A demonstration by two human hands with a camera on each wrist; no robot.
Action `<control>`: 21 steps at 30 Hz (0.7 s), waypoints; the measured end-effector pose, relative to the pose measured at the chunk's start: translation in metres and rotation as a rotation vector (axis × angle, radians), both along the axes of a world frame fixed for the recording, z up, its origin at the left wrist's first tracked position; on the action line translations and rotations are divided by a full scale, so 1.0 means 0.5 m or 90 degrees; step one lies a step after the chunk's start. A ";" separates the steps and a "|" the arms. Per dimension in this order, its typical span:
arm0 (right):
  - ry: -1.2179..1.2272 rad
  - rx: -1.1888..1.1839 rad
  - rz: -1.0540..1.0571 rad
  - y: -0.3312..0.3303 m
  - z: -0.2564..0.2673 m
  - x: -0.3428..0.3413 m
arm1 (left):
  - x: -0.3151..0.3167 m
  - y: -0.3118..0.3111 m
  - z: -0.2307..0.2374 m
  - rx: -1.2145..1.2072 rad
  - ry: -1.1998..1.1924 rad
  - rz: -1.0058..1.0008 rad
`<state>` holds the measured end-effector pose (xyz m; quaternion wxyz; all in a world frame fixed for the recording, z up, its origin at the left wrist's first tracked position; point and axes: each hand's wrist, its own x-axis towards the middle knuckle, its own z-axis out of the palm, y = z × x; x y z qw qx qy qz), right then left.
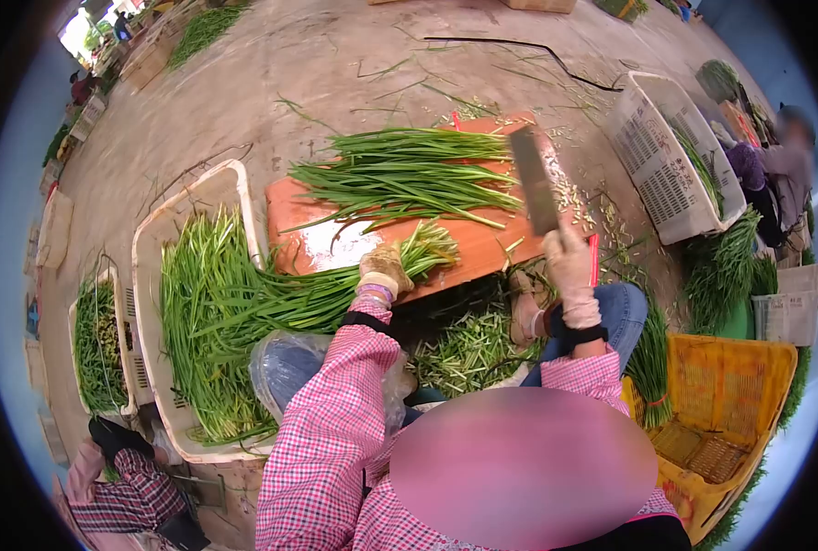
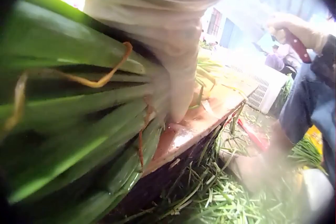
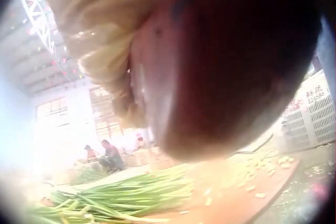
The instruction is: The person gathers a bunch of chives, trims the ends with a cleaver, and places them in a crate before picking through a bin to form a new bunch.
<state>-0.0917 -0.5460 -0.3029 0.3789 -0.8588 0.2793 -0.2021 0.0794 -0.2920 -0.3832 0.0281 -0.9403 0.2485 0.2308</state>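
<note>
The head view is bright, bowed, black-edged; glare on the bench (image 1: 331, 242), knife (image 1: 534, 184) blurred. Wrist views hazy, seemingly backlit by washed-out windows (image 3: 52, 109).

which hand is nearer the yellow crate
Right. The right hand, gripping the knife, is up and to the left of the yellow crate in the head view. The left hand is farther left, holding a bunch.
</note>
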 end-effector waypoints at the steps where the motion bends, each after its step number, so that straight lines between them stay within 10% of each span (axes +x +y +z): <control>1: -0.013 -0.011 0.075 0.017 -0.013 -0.007 | 0.005 0.000 -0.005 -0.012 0.001 -0.001; 6: 0.273 -0.297 0.206 0.062 -0.032 -0.024 | 0.005 -0.001 0.006 0.008 0.041 -0.005; 21: 0.090 -0.166 0.118 0.127 -0.031 -0.005 | -0.013 -0.038 -0.019 0.029 -0.094 -0.114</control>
